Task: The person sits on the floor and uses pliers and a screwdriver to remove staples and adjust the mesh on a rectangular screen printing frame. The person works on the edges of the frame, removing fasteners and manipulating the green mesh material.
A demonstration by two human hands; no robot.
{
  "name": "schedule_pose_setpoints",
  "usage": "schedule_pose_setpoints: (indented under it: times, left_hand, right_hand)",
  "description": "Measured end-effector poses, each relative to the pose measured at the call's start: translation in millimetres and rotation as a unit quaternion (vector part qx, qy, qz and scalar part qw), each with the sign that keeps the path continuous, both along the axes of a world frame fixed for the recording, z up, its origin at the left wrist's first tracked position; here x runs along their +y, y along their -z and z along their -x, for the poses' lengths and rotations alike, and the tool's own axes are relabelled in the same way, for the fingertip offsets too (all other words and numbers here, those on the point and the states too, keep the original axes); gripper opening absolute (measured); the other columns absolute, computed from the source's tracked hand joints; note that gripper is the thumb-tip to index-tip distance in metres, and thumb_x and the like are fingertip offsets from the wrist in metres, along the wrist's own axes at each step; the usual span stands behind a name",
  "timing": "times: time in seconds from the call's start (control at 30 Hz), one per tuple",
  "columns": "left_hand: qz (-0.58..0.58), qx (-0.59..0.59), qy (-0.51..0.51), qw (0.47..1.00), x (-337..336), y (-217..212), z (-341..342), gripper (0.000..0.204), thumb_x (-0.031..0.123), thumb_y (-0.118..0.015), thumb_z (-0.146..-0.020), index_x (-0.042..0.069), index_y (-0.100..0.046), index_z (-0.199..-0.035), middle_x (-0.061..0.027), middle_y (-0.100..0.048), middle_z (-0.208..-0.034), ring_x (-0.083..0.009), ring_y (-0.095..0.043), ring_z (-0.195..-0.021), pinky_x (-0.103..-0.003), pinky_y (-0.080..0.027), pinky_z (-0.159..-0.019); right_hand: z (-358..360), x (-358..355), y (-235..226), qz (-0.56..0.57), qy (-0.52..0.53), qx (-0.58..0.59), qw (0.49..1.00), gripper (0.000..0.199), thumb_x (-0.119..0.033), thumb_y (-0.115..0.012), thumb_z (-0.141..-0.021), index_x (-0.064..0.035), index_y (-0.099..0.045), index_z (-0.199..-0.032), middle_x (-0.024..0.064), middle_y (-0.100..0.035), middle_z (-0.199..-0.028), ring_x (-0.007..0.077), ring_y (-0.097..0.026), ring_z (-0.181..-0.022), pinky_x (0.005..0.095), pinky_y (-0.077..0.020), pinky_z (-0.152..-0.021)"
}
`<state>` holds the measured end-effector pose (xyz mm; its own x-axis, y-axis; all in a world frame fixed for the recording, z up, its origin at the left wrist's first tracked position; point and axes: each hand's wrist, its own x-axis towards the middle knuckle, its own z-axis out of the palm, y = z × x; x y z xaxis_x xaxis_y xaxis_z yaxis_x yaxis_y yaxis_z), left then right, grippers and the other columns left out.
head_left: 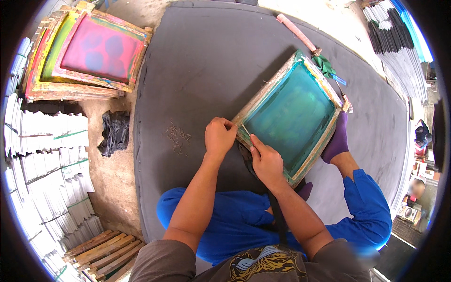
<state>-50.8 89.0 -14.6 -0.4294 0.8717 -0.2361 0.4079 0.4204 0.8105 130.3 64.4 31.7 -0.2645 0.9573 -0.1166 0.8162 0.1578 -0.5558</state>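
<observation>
A wooden screen-printing frame (263,91) with teal mesh (289,115) rests tilted in front of me, one edge against my purple-socked foot. At its near left corner is my left hand (220,137), fingers pinched; whatever is between them is too small to make out. My right hand (268,165) is closed over the frame's near edge, thumb and index finger toward that corner. A thin pale strip (244,129) shows there between the hands. Beneath my right hand, something dark and strap-like is partly hidden. Left of my left hand, small brown bits (178,136) lie scattered.
I sit on a dark grey surface (188,61). Beyond the frame lie a pink rod (296,32) and a green cloth (324,66). At left are stacked pink and yellow screen frames (101,47), a black plastic bag (114,133), white bundles (61,164) and wooden slats (105,251).
</observation>
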Motion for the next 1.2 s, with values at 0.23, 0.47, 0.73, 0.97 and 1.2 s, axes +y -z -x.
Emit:
schedule_pose_setpoints:
  times: [0.23, 0.47, 0.73, 0.97, 1.2]
  left_hand:
    - [0.015, -0.002, 0.003, 1.000, 0, -1, 0, 0.019, 0.018, -0.075, -0.081, 0.000, -0.078, -0.087, -0.0190, -0.076, -0.089, -0.0350, -0.075, -0.086, -0.042, -0.056, -0.081]
    - [0.006, -0.005, 0.006, 1.000, 0, -4, -1, 0.016, 0.017, -0.074, -0.081, 0.001, -0.077, -0.083, -0.0180, -0.075, -0.089, -0.0350, -0.074, -0.084, -0.044, -0.057, -0.079]
    - [0.018, -0.006, -0.005, 1.000, 1, -8, -1, 0.017, 0.017, -0.074, -0.081, 0.001, -0.077, -0.084, -0.0175, -0.076, -0.086, -0.0351, -0.074, -0.082, -0.043, -0.058, -0.078]
    - [0.007, -0.018, -0.017, 1.000, 0, -5, -2, 0.017, 0.016, -0.072, -0.080, 0.001, -0.078, -0.085, -0.0182, -0.075, -0.084, -0.0361, -0.075, -0.081, -0.043, -0.058, -0.077]
    - [-0.020, 0.006, -0.023, 1.000, -1, 2, -8, 0.018, 0.015, -0.074, -0.079, -0.002, -0.076, -0.084, -0.0187, -0.074, -0.082, -0.0331, -0.074, -0.076, -0.041, -0.057, -0.074]
  right_hand:
    - [4, 5, -13, 0.047, 0.008, -0.043, 0.998, 0.035, -0.020, -0.065, -0.098, -0.0168, -0.069, -0.133, 0.0198, -0.073, -0.094, 0.0387, -0.071, -0.087, 0.0468, -0.0564, -0.077]
    - [2, 6, -9, 0.042, 0.002, -0.026, 0.999, 0.035, -0.020, -0.064, -0.098, -0.0159, -0.069, -0.132, 0.0206, -0.073, -0.096, 0.0393, -0.071, -0.089, 0.0470, -0.0563, -0.078]
    - [6, 10, -17, 0.060, -0.001, -0.054, 0.997, 0.035, -0.021, -0.064, -0.098, -0.0164, -0.069, -0.133, 0.0205, -0.073, -0.094, 0.0397, -0.071, -0.088, 0.0488, -0.0560, -0.078]
    - [14, 18, -37, 0.075, -0.044, -0.148, 0.985, 0.043, -0.024, -0.060, -0.098, -0.0176, -0.062, -0.140, 0.0224, -0.071, -0.086, 0.0459, -0.071, -0.083, 0.0555, -0.0580, -0.074]
    - [11, 29, -17, 0.109, -0.054, -0.094, 0.988, 0.051, -0.022, -0.060, -0.096, -0.0120, -0.056, -0.146, 0.0242, -0.071, -0.084, 0.0435, -0.073, -0.081, 0.0560, -0.0591, -0.074]
